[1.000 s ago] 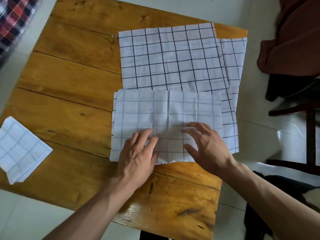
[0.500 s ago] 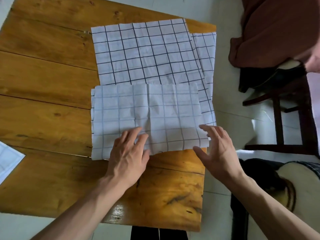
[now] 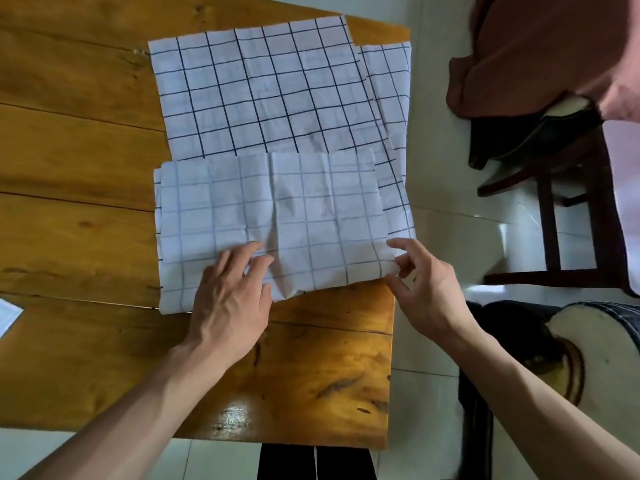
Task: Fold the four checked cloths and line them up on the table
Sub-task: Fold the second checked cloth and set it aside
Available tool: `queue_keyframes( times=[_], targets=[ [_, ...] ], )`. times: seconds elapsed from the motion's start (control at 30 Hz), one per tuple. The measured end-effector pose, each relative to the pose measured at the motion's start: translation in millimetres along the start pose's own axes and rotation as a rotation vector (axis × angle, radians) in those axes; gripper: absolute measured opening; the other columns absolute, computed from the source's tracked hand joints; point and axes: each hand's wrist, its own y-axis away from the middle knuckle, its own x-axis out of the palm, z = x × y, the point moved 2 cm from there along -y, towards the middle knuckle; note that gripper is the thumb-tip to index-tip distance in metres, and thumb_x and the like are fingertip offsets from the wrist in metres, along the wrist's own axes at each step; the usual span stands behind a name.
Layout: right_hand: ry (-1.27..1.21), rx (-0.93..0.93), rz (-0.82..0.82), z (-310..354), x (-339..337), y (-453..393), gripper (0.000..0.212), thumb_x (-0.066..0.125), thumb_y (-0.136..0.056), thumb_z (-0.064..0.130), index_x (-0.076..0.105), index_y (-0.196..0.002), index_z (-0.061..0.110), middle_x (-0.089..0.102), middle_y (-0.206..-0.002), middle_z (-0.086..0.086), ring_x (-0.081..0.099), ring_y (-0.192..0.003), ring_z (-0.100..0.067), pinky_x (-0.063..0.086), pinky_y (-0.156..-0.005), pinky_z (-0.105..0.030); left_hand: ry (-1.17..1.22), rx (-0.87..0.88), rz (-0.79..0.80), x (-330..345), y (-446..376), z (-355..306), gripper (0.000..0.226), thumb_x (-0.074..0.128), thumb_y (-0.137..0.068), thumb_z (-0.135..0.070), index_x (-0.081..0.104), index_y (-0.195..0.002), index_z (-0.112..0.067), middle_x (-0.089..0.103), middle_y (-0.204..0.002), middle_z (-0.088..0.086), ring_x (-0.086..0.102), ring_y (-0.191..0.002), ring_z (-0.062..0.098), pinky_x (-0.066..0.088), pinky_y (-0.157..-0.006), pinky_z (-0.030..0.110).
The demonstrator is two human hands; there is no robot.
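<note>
Folded cloth: white cotton cloth with a faint grey check (image 3: 277, 223), doubled over once, lies on the near right part of the table; its right end reaches the table's edge.
Spread cloth: white cloth with a dark check (image 3: 263, 91) lies flat beyond and partly under the folded one; its right side hangs over the table edge.
Third cloth: only a white corner (image 3: 8, 315) shows at the left border, well apart from the others.
Table: glossy brown wooden planks (image 3: 76, 216).
Your left hand (image 3: 232, 299): fingers straight, pressing flat on the folded cloth's near edge.
Your right hand (image 3: 420, 289): thumb and curled fingers pinch the folded cloth's near right corner.
Surroundings: dark wooden chair (image 3: 568, 202) draped with a rust-brown fabric (image 3: 526, 53), on pale floor tiles.
</note>
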Motion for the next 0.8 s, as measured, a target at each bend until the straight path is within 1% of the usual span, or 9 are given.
queue_keyframes(
  times=[0.1,0.2,0.33,0.43,0.5,0.53,0.63,0.7,0.8],
  targets=[
    [-0.027,0.012,0.024,-4.4,0.0,-2.6,0.043,0.063,-0.089,0.01,0.055,-0.13,0.022,0.062,-0.082,0.007,0.059,-0.084,-0.009,0.044,-0.075,-0.022,-0.008,0.002,0.002,0.3,0.7,0.6,0.041,0.069,-0.082,-0.018,0.062,-0.122,-0.011,0.053,-0.136,0.007,0.053,-0.12,0.028,0.052,-0.088,0.045],
    [-0.012,0.016,0.049,-9.4,-4.0,-5.5,0.044,0.066,-0.088,0.011,0.055,-0.129,0.024,0.064,-0.081,0.007,0.06,-0.081,-0.008,0.043,-0.07,-0.017,-0.021,-0.005,-0.001,0.0,0.8,-0.4,0.041,0.071,-0.081,-0.017,0.062,-0.12,-0.011,0.053,-0.135,0.007,0.053,-0.118,0.028,0.052,-0.087,0.045],
    [0.006,0.032,0.083,-12.8,-4.1,-9.0,0.049,0.067,-0.087,0.01,0.052,-0.131,0.026,0.065,-0.079,0.009,0.06,-0.08,-0.005,0.042,-0.067,-0.012,-0.034,-0.004,-0.005,-0.4,0.9,-2.1,0.041,0.068,-0.082,-0.018,0.06,-0.122,-0.013,0.052,-0.135,0.006,0.052,-0.119,0.029,0.053,-0.086,0.045],
    [0.036,0.03,0.08,-11.5,-1.0,-7.9,0.05,0.069,-0.084,0.013,0.054,-0.13,0.023,0.062,-0.079,0.009,0.058,-0.078,-0.006,0.044,-0.068,-0.019,-0.035,-0.013,-0.005,-0.1,1.4,-3.3,0.042,0.069,-0.082,-0.019,0.059,-0.122,-0.013,0.051,-0.136,0.006,0.052,-0.119,0.028,0.052,-0.087,0.044],
    [0.097,-0.002,0.001,-9.0,-0.9,-6.4,0.053,0.077,-0.079,0.023,0.056,-0.127,0.02,0.059,-0.091,0.004,0.054,-0.08,-0.009,0.045,-0.074,-0.024,-0.029,-0.021,-0.007,0.1,1.7,-4.0,0.042,0.07,-0.082,-0.02,0.059,-0.122,-0.013,0.052,-0.136,0.006,0.052,-0.119,0.028,0.052,-0.087,0.044],
    [0.138,-0.03,-0.054,-6.1,-1.1,-5.6,0.055,0.08,-0.077,0.028,0.057,-0.126,0.019,0.056,-0.099,0.001,0.053,-0.086,-0.012,0.045,-0.078,-0.028,-0.022,-0.024,-0.01,0.1,1.7,-4.2,0.042,0.07,-0.082,-0.021,0.06,-0.121,-0.013,0.052,-0.136,0.006,0.053,-0.119,0.028,0.052,-0.088,0.045],
    [0.219,-0.194,-0.197,12.6,2.0,-5.8,0.048,0.078,-0.079,0.031,0.061,-0.121,0.015,0.055,-0.109,-0.006,0.05,-0.101,-0.023,0.044,-0.086,-0.036,-0.004,-0.023,-0.05,-0.6,1.3,-4.8,0.042,0.073,-0.081,-0.023,0.061,-0.119,-0.012,0.056,-0.132,0.009,0.055,-0.116,0.029,0.05,-0.087,0.047],
    [0.229,-0.28,-0.173,28.8,12.1,-9.0,0.042,0.074,-0.084,0.03,0.062,-0.121,0.014,0.056,-0.115,-0.006,0.05,-0.107,-0.022,0.043,-0.089,-0.037,0.0,-0.014,-0.076,-1.0,0.9,-6.0,0.043,0.075,-0.08,-0.023,0.061,-0.119,-0.011,0.056,-0.132,0.009,0.055,-0.115,0.029,0.05,-0.088,0.045],
    [0.226,-0.354,-0.027,51.0,38.8,-16.5,0.042,0.068,-0.089,0.031,0.057,-0.127,0.016,0.053,-0.131,-0.005,0.048,-0.12,-0.022,0.043,-0.097,-0.037,-0.008,-0.003,-0.081,-1.4,-0.4,-8.8,0.048,0.076,-0.078,-0.02,0.06,-0.122,-0.011,0.053,-0.136,0.009,0.051,-0.122,0.029,0.049,-0.094,0.046]
  ],
)
